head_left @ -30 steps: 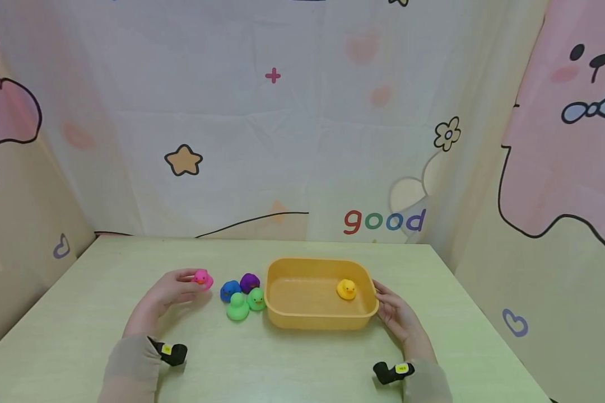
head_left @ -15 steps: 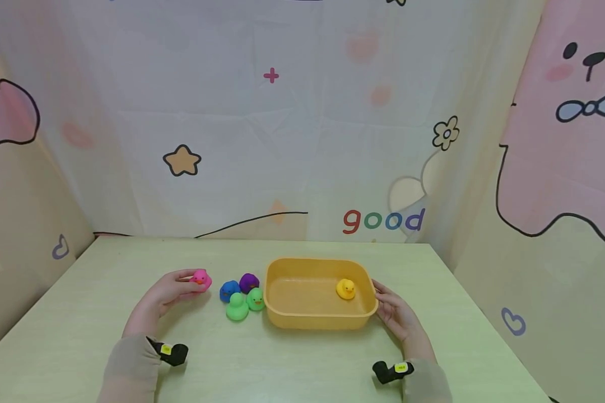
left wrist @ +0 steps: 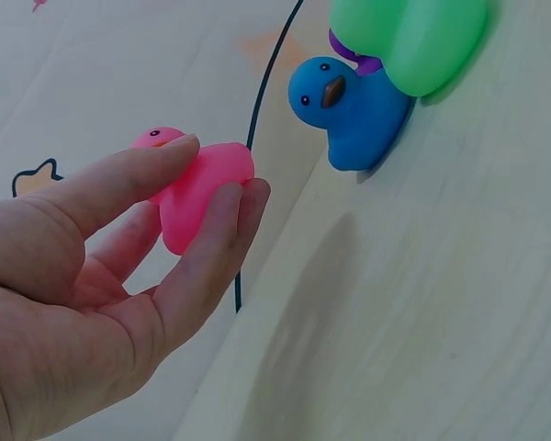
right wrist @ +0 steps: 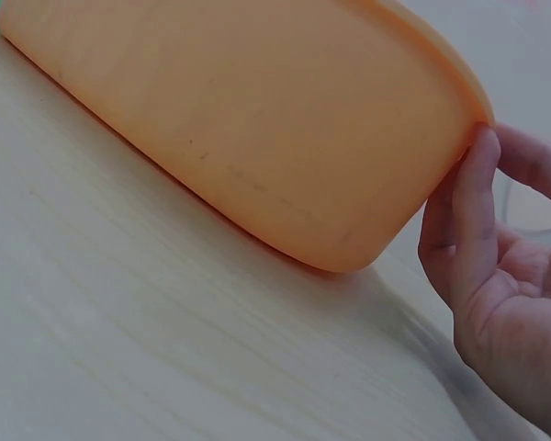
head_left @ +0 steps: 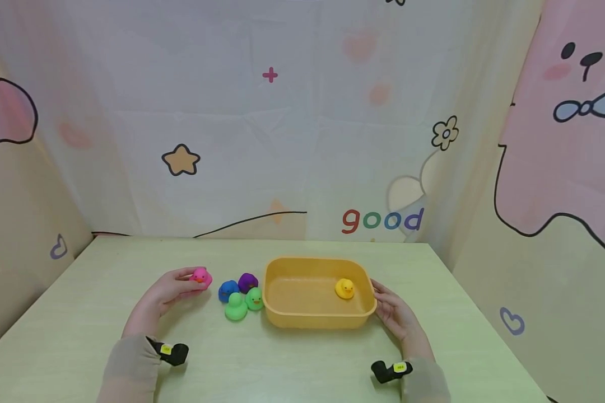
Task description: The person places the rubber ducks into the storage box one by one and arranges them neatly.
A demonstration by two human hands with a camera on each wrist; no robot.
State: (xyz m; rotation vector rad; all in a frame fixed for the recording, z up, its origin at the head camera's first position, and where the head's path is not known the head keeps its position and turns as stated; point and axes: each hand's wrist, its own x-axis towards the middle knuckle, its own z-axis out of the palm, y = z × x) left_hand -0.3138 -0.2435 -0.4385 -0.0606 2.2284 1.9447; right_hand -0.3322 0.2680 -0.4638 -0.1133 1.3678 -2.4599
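Note:
My left hand [head_left: 173, 288] pinches a pink rubber duck [head_left: 200, 278] between thumb and fingers. In the left wrist view the pink duck [left wrist: 202, 197] is raised off the table, its shadow falling below. To its right sit a blue duck [head_left: 228, 291], a purple duck [head_left: 248, 282] and two green ducks, one facing forward [head_left: 254, 299] and one turned away [head_left: 236, 307]. A yellow duck [head_left: 345, 289] lies inside the orange-yellow plastic tub [head_left: 312, 321], toward its right end. Thumb and fingertips of my right hand [head_left: 395, 310] hold the tub's rim at that end, as the right wrist view shows.
The ducks cluster against the tub's left side on a pale wooden table [head_left: 277, 364]. A printed cloth backdrop [head_left: 232, 112] rises behind the table and along both sides. Each wrist wears a small black camera mount, left [head_left: 173, 352] and right [head_left: 390, 371].
The view shifts very slightly. The pink duck stays in my left hand, lifting a touch, and my right hand keeps its place at the tub's end.

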